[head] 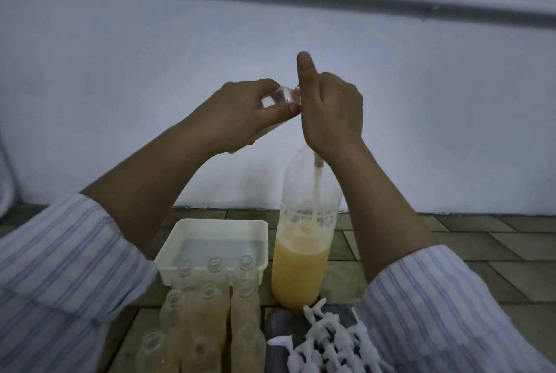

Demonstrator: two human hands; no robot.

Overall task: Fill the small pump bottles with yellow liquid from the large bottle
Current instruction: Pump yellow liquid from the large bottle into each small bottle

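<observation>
Holding a small clear bottle [278, 100] tilted on its side, my left hand [240, 113] pinches it between thumb and curled fingers, raised well above the counter [451, 240]. My right hand [329, 110] is just beside it, fingers curled, thumb pointing straight up; it appears to grip something at the small bottle's mouth, though I cannot tell what, as the hand hides it. Below my right wrist stands the large bottle [304, 252], upright on the counter, roughly half full of yellow liquid [299, 270]. A pale tube [317, 186] runs down inside the large bottle from its neck into the liquid.

To the left of the large bottle sits a white plastic tray [258, 228], with what looks like a shallow layer of clear liquid in it. In front of the tray, a group of small open bottles [207, 312] stands in rows, without pumps; several show a yellowish tint. To the right of these, in front of the large bottle, a pile of white pump heads [325, 342] lies on a dark mat [279, 324]. Both my forearms wear rolled striped sleeves [60, 267].
</observation>
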